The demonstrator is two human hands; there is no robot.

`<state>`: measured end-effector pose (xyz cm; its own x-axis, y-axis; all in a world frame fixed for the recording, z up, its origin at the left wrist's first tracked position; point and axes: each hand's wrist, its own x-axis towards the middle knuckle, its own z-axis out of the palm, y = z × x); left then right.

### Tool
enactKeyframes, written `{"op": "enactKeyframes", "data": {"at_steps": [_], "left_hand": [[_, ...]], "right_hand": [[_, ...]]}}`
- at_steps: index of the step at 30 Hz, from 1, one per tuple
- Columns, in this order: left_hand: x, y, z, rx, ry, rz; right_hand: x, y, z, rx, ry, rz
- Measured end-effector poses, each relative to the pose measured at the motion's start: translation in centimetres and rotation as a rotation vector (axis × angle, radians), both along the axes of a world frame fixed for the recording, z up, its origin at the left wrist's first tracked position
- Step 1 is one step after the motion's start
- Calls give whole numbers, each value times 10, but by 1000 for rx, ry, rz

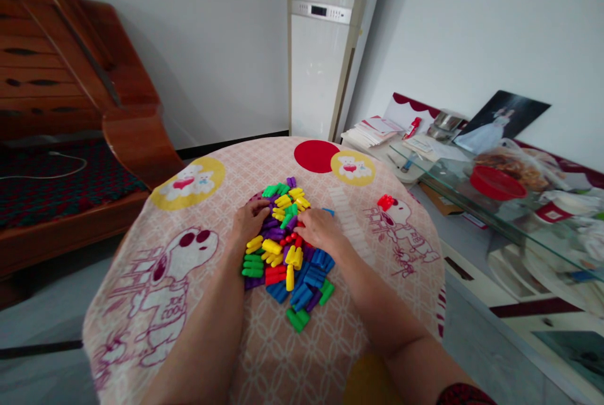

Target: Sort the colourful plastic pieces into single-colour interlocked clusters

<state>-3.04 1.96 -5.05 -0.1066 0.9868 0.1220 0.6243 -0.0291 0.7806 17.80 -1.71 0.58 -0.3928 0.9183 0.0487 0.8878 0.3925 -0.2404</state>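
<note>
A heap of small plastic toy pieces, each like a row of joined rounded pegs, lies on the round table. My left hand (250, 224) rests at the heap's left side, fingers slightly apart and touching purple pieces (272, 229). At the right side, my right hand (321, 230) has its fingers bent together over the heap by some red pieces (291, 239); what is under the fingertips is hidden. Yellow pieces (272, 248) are in the middle, blue pieces (314, 276) toward the front right, and a green piece (298, 320) at the near edge.
A separate red piece (385, 202) lies on the patterned tablecloth (189, 285) to the right. Beyond the table, a glass-topped cabinet (453, 185) carries a red bowl (497, 183), papers and a photo. A wooden bench (136, 122) stands left, a white tall appliance (316, 65) behind.
</note>
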Motion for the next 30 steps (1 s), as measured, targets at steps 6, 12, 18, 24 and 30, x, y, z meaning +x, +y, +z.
{"op": "enactKeyframes", "data": {"at_steps": [6, 12, 18, 24, 30], "left_hand": [[0, -1, 3, -13, 9, 9], [2, -3, 9, -20, 29, 13], [0, 0, 4, -20, 19, 9], [0, 1, 1, -19, -4, 3], [-2, 3, -2, -2, 17, 21]], "right_hand": [[18, 8, 9, -25, 196, -86], [66, 32, 6, 219, 224, -591], [107, 43, -15, 136, 174, -685], [136, 47, -16, 213, 272, -612], [135, 46, -17, 117, 215, -379]]}}
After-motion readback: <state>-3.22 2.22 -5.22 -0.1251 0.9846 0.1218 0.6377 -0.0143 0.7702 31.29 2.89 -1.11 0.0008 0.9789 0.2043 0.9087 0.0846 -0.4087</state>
